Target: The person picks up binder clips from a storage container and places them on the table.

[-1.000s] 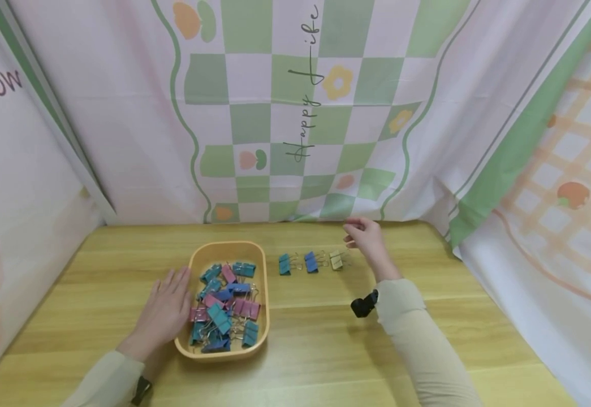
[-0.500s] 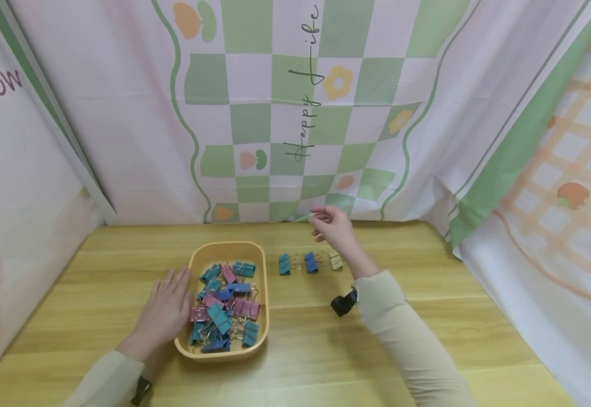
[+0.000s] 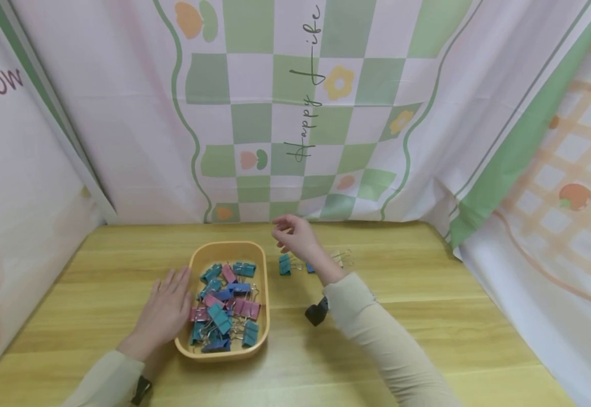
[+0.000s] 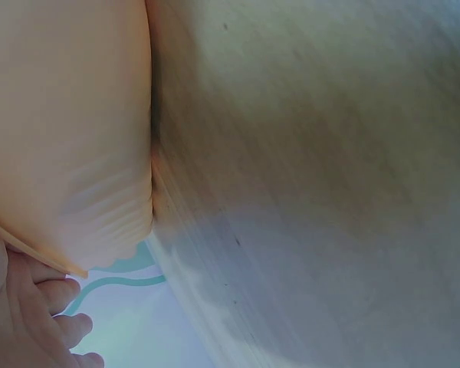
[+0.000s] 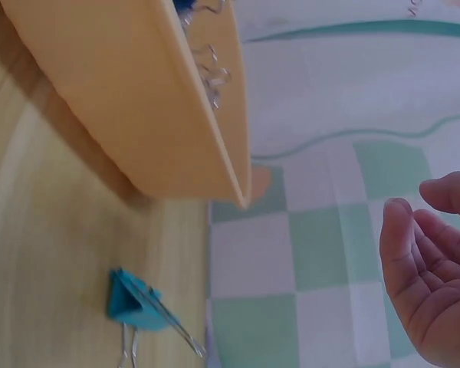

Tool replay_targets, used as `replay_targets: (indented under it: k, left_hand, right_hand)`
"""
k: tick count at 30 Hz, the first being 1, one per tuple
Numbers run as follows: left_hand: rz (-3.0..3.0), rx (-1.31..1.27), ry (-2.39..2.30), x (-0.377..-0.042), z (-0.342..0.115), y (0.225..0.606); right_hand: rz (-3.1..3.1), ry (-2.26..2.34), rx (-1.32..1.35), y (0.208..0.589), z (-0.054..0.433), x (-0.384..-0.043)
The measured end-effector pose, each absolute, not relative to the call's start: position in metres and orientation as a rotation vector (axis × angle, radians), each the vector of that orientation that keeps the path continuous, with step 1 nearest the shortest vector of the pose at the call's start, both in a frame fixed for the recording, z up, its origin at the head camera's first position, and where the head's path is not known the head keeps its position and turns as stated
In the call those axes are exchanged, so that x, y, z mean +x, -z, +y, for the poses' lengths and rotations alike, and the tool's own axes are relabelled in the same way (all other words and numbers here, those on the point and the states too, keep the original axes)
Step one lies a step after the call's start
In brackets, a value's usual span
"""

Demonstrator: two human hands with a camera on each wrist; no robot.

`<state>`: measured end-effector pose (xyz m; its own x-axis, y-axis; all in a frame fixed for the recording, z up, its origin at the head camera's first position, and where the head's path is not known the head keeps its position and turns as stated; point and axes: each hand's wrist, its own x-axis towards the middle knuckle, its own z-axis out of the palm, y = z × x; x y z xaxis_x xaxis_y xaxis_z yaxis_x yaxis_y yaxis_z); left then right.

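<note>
A yellow-orange plastic bin (image 3: pixel 267 305) holds several teal, blue and pink binder clips (image 3: pixel 219 317). My left hand (image 3: pixel 163 308) lies along the bin's left rim with straight fingers; its fingertips (image 4: pixel 73 330) show beside the bin wall (image 4: pixel 61 115) in the left wrist view. My right hand (image 3: pixel 301 238) is above the table, behind a teal binder clip (image 3: pixel 285 264). Its fingers are loosely bent, with a gap between thumb and forefinger and nothing between them. Right of the teal clip are a blue clip (image 3: pixel 311 268) and a pale yellow clip (image 3: pixel 339 258), both partly hidden by the right forearm.
The wooden table (image 3: pixel 387 339) ends at a green-and-white checked curtain (image 3: pixel 295 130). More curtains hang at the left and right sides. A black wrist device (image 3: pixel 317 311) hangs below the right cuff.
My right hand has swept left along the back of the table, from beyond the pale yellow clip to near the teal one. My left hand and the bin have stayed in place.
</note>
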<state>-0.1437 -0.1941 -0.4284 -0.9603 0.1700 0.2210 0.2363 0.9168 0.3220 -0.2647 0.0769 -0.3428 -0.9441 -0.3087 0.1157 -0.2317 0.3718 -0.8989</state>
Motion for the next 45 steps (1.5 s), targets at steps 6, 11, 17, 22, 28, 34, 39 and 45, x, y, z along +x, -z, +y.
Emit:
replay_targets:
  k: [6, 11, 17, 22, 28, 34, 39, 45]
  left_hand:
    - [-2.895, -0.306, 0.527, -0.144, -0.194, 0.429]
    - [-2.895, -0.304, 0.526, -0.144, -0.194, 0.429]
    - [-2.899, -0.301, 0.534, -0.144, -0.195, 0.429]
    - [-2.898, -0.302, 0.546, -0.144, -0.194, 0.428]
    - [-2.902, -0.297, 0.530, -0.144, -0.194, 0.428]
    - [-2.894, -0.299, 0.522, -0.144, -0.194, 0.427]
    - [-2.891, -0.297, 0.522, -0.145, -0.194, 0.428]
    - [-2.899, -0.294, 0.523, -0.145, -0.194, 0.428]
  right_hand:
    - [2.527, 1.590, -0.531, 0.352, 0.059, -0.263]
    - [2.498, 1.589, -0.549, 0.361, 0.047, -0.264]
    - [2.435, 1.583, -0.535, 0.372, 0.035, -0.262]
    - [2.413, 1.561, -0.535, 0.380, 0.026, -0.259]
    - [2.437, 1.491, -0.533, 0.387, 0.019, -0.255]
    - [2.420, 1.409, -0.527, 0.392, 0.015, -0.255]
    - [2.458, 1.315, -0.563, 0.394, 0.011, -0.256]
    - [2.478, 1.250, -0.566, 0.395, 0.009, -0.256]
